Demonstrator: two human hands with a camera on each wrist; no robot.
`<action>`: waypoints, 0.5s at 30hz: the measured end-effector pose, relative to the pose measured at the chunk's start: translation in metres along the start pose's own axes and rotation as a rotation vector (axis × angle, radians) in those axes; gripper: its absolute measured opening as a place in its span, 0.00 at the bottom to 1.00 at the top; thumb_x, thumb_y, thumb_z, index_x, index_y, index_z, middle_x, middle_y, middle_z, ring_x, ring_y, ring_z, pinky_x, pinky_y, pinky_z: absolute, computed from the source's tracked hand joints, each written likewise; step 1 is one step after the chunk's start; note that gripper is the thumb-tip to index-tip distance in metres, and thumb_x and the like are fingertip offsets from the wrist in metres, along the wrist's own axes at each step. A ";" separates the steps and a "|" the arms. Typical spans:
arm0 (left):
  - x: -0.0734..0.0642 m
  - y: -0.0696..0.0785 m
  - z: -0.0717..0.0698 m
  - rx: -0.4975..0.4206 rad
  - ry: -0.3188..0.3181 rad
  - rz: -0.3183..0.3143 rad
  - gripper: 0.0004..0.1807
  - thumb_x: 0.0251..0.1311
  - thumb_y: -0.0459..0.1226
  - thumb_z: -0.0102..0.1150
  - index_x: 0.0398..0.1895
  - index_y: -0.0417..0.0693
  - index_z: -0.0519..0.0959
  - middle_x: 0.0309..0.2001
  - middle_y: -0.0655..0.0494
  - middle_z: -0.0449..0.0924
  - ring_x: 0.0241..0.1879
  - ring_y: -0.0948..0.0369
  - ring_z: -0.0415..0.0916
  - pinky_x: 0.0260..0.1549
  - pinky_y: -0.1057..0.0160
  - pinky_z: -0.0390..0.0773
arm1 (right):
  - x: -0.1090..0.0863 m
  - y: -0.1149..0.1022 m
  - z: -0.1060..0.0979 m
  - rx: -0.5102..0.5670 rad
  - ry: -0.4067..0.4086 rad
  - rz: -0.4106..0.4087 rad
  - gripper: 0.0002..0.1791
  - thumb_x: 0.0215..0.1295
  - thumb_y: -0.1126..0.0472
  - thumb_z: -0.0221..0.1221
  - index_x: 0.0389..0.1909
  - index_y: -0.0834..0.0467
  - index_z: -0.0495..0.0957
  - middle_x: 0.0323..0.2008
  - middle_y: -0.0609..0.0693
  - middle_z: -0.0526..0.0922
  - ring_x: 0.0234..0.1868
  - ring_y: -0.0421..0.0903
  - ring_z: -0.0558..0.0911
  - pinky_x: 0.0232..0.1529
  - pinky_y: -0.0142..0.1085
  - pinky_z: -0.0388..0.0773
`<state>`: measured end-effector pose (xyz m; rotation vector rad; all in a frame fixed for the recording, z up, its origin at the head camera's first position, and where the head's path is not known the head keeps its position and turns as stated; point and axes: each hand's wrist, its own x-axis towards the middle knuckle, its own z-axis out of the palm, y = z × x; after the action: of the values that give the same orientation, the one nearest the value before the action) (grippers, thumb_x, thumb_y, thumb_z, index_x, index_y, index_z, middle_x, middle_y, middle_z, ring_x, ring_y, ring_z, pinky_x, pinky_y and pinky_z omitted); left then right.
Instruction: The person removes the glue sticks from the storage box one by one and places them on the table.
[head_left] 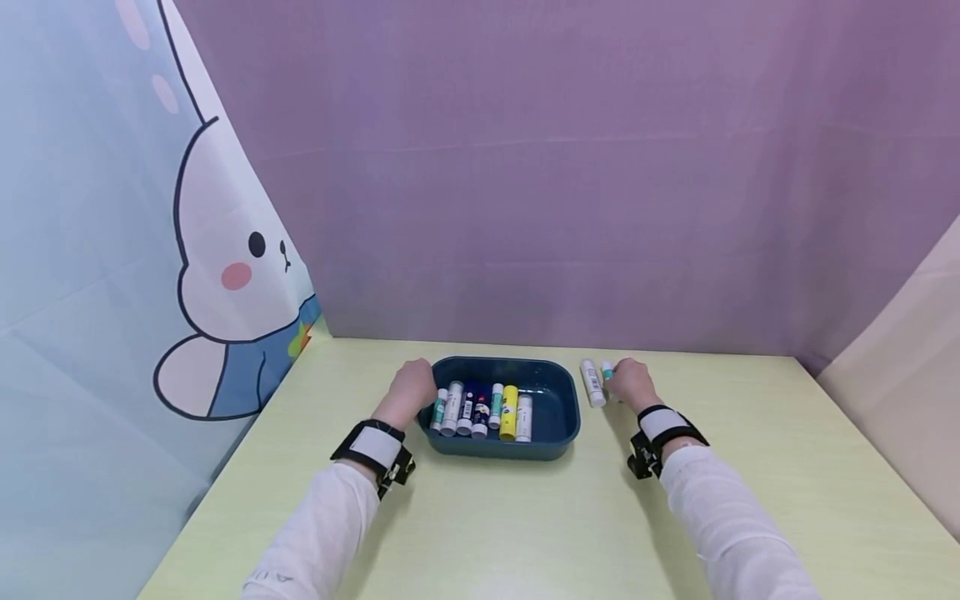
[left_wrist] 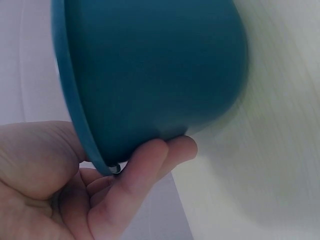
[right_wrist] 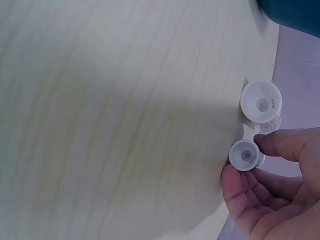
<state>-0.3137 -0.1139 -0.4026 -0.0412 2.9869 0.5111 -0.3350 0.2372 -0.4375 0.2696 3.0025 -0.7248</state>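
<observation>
A dark teal plastic basin [head_left: 495, 450] stands on the table with several glue sticks lying side by side in it, among them a yellow one [head_left: 508, 412]. My left hand [head_left: 412, 387] grips the basin's left rim; in the left wrist view the thumb is inside the rim and the fingers press the outer wall [left_wrist: 160, 75]. Right of the basin, my right hand [head_left: 632, 385] pinches a small teal-and-white glue stick [right_wrist: 244, 155] between thumb and fingers, its round end toward the camera. A thicker white glue stick [head_left: 592, 383] lies just left of that hand.
The pale yellow-green table [head_left: 525, 525] ends at a purple cloth backdrop [head_left: 562, 183]. On the left hangs a light blue cloth [head_left: 90, 375] with a cartoon rabbit, and a cream cloth [head_left: 900, 375] borders the right side.
</observation>
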 end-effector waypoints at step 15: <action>-0.001 -0.001 0.000 0.010 0.011 0.015 0.12 0.58 0.28 0.54 0.43 0.28 0.76 0.41 0.38 0.79 0.31 0.50 0.79 0.18 0.62 0.81 | 0.002 0.001 0.000 -0.010 -0.009 0.009 0.12 0.57 0.66 0.56 0.36 0.73 0.77 0.34 0.66 0.81 0.23 0.47 0.77 0.19 0.31 0.76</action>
<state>-0.3126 -0.1148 -0.4024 -0.0210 3.0024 0.4992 -0.3372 0.2381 -0.4383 0.2786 2.9935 -0.7074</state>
